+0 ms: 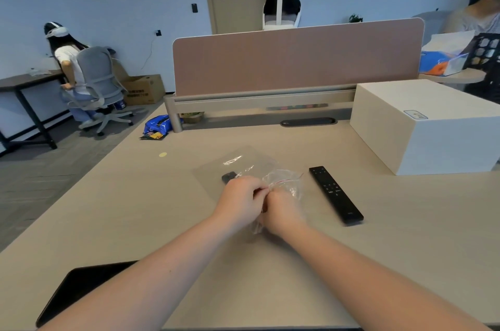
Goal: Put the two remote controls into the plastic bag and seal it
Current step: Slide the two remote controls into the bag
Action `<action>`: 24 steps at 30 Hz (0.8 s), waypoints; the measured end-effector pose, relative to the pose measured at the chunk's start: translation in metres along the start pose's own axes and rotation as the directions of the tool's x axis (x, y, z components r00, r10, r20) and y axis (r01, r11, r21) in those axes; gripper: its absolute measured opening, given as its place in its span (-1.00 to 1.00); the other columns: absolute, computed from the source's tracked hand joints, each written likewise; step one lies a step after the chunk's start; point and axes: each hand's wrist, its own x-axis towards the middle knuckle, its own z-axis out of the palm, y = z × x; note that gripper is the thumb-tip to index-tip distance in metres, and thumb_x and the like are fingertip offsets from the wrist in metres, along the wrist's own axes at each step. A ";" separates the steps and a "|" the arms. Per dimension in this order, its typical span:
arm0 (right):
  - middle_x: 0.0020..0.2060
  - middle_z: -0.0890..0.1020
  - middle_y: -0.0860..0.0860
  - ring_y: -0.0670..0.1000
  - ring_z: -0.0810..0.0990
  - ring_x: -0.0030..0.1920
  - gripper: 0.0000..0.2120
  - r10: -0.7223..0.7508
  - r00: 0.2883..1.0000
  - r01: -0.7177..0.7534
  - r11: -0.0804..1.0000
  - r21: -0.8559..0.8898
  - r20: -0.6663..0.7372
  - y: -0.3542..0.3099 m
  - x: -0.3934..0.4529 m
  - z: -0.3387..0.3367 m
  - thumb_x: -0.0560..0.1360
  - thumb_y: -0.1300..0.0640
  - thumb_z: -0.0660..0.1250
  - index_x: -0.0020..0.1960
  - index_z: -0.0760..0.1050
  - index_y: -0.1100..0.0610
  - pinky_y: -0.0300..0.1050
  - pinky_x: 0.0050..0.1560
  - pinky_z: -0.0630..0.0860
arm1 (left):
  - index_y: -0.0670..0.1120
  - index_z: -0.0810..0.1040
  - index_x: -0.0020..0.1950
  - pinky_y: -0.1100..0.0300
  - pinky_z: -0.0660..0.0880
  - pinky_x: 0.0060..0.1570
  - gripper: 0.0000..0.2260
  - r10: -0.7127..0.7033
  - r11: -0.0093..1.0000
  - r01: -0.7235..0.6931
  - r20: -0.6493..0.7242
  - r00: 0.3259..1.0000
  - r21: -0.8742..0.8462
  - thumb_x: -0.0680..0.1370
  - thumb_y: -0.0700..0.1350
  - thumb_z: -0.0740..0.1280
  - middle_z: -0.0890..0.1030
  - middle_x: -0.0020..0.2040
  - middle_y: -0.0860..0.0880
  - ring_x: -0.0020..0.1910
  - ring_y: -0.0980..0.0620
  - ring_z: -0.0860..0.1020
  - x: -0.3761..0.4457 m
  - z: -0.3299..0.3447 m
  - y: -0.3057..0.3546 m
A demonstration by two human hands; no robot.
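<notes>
Black remote control; clear plastic bag, red seal line; beige table.

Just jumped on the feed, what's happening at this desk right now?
A person is working the mouth of a clear plastic bag with both hands: the left hand and right hand pinch its red-lined edge close together. A small dark object, possibly one remote, shows just behind the left hand; whether it is inside the bag is unclear. A long black remote lies on the desk to the right, outside the bag. The bag is not yet sealed.
</notes>
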 end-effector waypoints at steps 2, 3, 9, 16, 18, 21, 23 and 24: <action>-0.24 0.62 0.15 0.17 0.55 -0.24 -0.83 -0.004 1.000 0.003 1.000 -0.007 -0.027 0.003 0.002 0.002 0.39 0.22 0.24 -0.37 0.44 0.07 -0.12 -0.33 0.36 | -0.17 0.64 -0.17 0.12 0.42 -0.09 -0.84 -0.006 1.000 0.006 0.010 1.000 -0.013 0.53 -0.19 0.29 0.68 -0.17 -0.11 -0.09 -0.10 0.55 0.001 0.001 0.000; -0.22 0.62 0.15 0.19 0.58 -0.21 -0.84 -0.004 0.999 0.004 1.000 -0.006 -0.035 0.004 0.002 0.003 0.39 0.21 0.23 -0.35 0.45 0.07 -0.11 -0.33 0.38 | -0.18 0.64 -0.17 0.09 0.46 -0.07 -0.85 -0.006 1.000 0.007 0.011 1.000 -0.017 0.52 -0.20 0.30 0.68 -0.18 -0.12 -0.10 -0.10 0.56 0.001 0.001 0.000; 0.09 0.58 0.14 0.20 0.58 0.06 -0.77 -0.051 0.999 0.051 0.990 -0.133 0.005 0.005 0.010 0.008 0.49 0.15 0.19 0.09 0.53 0.14 -0.02 -0.10 0.51 | -0.15 0.64 -0.16 0.07 0.48 -0.11 -0.85 0.016 1.000 -0.016 0.020 1.000 0.021 0.53 -0.18 0.29 0.68 -0.19 -0.10 -0.14 -0.10 0.55 0.002 -0.001 -0.005; 0.05 0.50 0.15 0.20 0.54 0.06 -0.73 -0.089 0.995 0.092 0.993 -0.079 0.045 0.011 0.003 0.001 0.51 0.15 0.15 0.14 0.52 0.02 0.02 0.01 0.53 | -0.17 0.59 -0.24 0.09 0.43 -0.19 -0.84 0.005 0.998 -0.007 0.025 1.000 0.058 0.51 -0.20 0.29 0.64 -0.25 -0.12 -0.18 -0.13 0.54 0.001 -0.004 -0.010; 0.04 0.55 0.15 0.19 0.54 0.05 -0.74 -0.100 0.994 0.100 0.995 0.006 -0.034 0.019 -0.008 -0.009 0.53 0.18 0.16 0.11 0.56 0.05 0.02 0.04 0.53 | -0.17 0.61 -0.22 0.13 0.38 -0.22 -0.84 -0.032 0.998 0.031 0.012 0.999 0.054 0.52 -0.20 0.29 0.65 -0.23 -0.12 -0.16 -0.11 0.55 0.001 -0.006 -0.009; -0.02 0.63 0.11 0.14 0.58 0.03 -0.79 -0.085 0.959 0.110 0.991 0.077 -0.269 0.038 -0.027 -0.031 0.53 0.17 0.23 0.09 0.59 0.09 -0.04 -0.01 0.53 | -0.15 0.64 -0.16 0.19 0.35 -0.23 -0.85 -0.086 0.996 0.086 -0.013 0.996 0.037 0.53 -0.17 0.29 0.68 -0.17 -0.08 -0.12 -0.07 0.57 0.001 -0.009 -0.006; -0.05 0.63 0.12 0.17 0.56 0.04 -0.80 -0.031 0.898 0.055 0.998 0.042 -0.440 0.056 -0.038 -0.045 0.52 0.13 0.26 0.11 0.57 0.11 -0.01 -0.04 0.52 | -0.15 0.64 -0.16 0.20 0.31 -0.25 -0.85 -0.104 0.994 0.105 -0.028 0.994 0.036 0.53 -0.17 0.29 0.68 -0.17 -0.07 -0.12 -0.07 0.57 0.000 -0.012 -0.004; -0.01 0.61 0.12 0.18 0.52 0.10 -0.75 0.021 0.883 -0.024 1.000 0.000 -0.469 0.065 -0.042 -0.050 0.52 0.08 0.26 0.17 0.53 0.09 0.00 0.00 0.50 | -0.15 0.63 -0.17 0.21 0.30 -0.27 -0.84 -0.107 0.993 0.108 -0.035 0.994 0.039 0.53 -0.17 0.29 0.68 -0.18 -0.07 -0.13 -0.08 0.56 -0.001 -0.012 -0.002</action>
